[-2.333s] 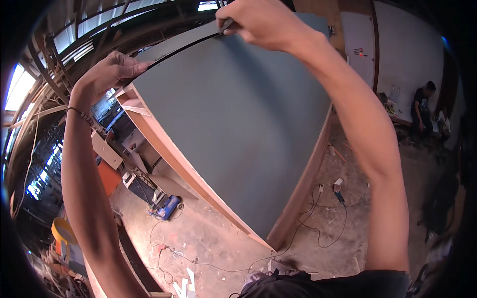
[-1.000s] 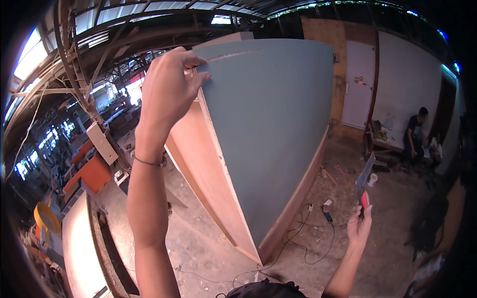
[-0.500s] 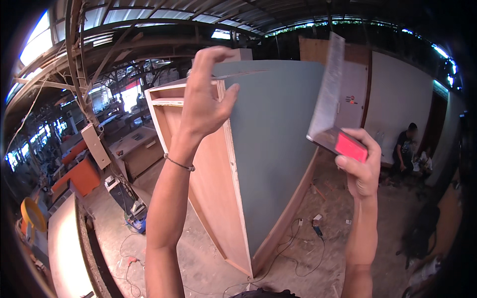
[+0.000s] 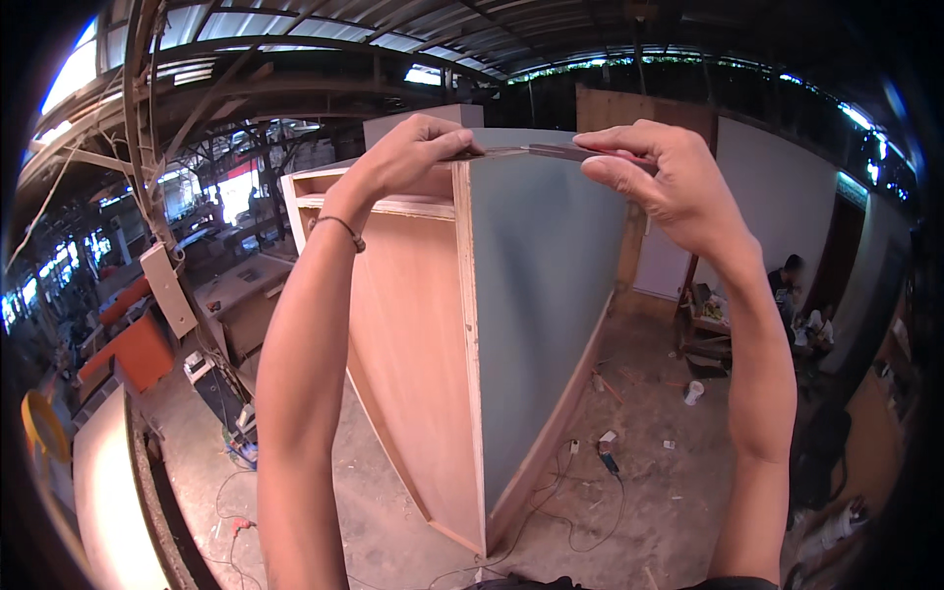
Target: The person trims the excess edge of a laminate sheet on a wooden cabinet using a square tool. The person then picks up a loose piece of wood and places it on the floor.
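The right hand has its grip closed round the dark-and-red handle of a flat carpenter's square, near the top edge of a tall blue-grey panel on a pale wooden cabinet. The left hand is at the top corner; whether its grip holds anything cannot be told. Light, even pressure would probably keep the square steady. A dark corded tool and loose black cable lie on the floor, a possible trip hazard.
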Demonstrator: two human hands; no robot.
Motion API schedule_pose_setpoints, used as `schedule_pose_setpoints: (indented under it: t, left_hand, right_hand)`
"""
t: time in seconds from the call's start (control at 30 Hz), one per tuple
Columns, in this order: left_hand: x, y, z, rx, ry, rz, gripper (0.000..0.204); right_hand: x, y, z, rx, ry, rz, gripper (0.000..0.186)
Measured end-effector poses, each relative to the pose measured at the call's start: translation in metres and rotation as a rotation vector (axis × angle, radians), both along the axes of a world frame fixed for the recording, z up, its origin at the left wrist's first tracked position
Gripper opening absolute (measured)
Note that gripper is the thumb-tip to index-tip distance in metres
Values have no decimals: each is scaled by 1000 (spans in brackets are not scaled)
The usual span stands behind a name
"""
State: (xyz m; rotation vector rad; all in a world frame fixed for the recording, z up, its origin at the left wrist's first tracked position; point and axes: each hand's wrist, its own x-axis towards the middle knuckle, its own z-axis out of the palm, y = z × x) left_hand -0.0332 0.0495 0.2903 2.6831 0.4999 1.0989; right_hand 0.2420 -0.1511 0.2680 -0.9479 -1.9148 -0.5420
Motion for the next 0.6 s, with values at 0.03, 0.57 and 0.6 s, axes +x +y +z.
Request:
schedule_pose_setpoints:
  t: [0.03,0.57,0.6]
  left_hand:
    - [-8,14,3,-4,0,46,47]
    - [15,71,29,-213,171,300,91]
    - [18,75,28,-114,196,311,90]
  right_hand:
    - [-4,2,6,-13,-31,27,37]
    - [-19,1,18,19,-161,135,26]
    - [-13,0,17,77,-142,113,27]
